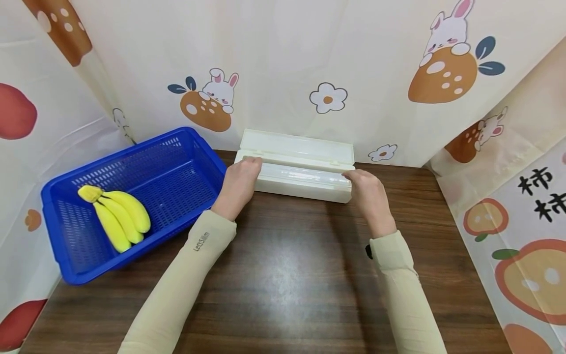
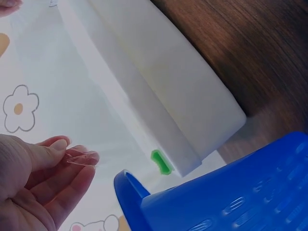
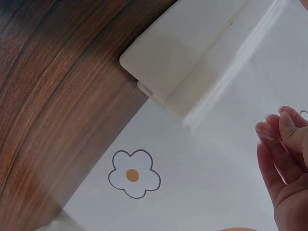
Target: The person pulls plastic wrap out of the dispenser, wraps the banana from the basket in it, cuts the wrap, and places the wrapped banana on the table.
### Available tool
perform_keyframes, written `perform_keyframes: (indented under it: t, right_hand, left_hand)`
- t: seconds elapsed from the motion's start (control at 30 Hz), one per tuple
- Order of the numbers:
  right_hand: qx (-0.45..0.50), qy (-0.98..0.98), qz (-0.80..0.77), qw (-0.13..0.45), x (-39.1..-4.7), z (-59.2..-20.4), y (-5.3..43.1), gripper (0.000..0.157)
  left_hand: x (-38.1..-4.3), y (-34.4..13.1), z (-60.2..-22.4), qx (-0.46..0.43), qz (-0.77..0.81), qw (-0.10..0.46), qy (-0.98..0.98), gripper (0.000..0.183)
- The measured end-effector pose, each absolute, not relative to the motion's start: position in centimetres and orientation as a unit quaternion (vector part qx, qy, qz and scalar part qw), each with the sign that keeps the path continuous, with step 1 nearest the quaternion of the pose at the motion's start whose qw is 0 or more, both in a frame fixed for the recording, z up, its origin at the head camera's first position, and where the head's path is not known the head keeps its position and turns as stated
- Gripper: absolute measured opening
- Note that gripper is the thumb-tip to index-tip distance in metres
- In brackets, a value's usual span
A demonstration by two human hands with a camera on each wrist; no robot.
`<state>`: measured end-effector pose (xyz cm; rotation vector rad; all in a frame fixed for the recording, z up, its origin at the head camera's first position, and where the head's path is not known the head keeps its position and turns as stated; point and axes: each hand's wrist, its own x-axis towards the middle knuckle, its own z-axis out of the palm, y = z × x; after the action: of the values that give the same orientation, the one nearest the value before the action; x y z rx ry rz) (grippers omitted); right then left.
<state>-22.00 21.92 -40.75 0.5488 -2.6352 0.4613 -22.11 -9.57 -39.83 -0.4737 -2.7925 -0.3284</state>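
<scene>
A white plastic wrap dispenser lies lengthwise on the table with its lid raised toward the curtain. Clear plastic wrap stretches across its opening. At the dispenser's left end, my left hand pinches one side of the film between thumb and fingers; the left wrist view shows crumpled film at the fingertips. My right hand pinches the other side near the right end. In the right wrist view, the sheet runs from the dispenser to that hand's fingertips. A green piece marks one dispenser end.
A blue perforated basket stands at the left, close to my left hand, holding a bunch of yellow bananas. Behind the dispenser hangs a printed curtain, and another printed cloth borders the right side. The brown wooden table extends toward me.
</scene>
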Motion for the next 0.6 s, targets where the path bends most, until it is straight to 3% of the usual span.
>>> perform_keyframes:
  t: [0.6]
  right_hand:
    - [0.204, -0.941, 0.160, 0.217, -21.8, -39.5, 22.1, 0.029]
  left_hand:
    - [-21.7, -9.8, -38.3, -0.168, -0.117, 0.155, -0.966, 0.016]
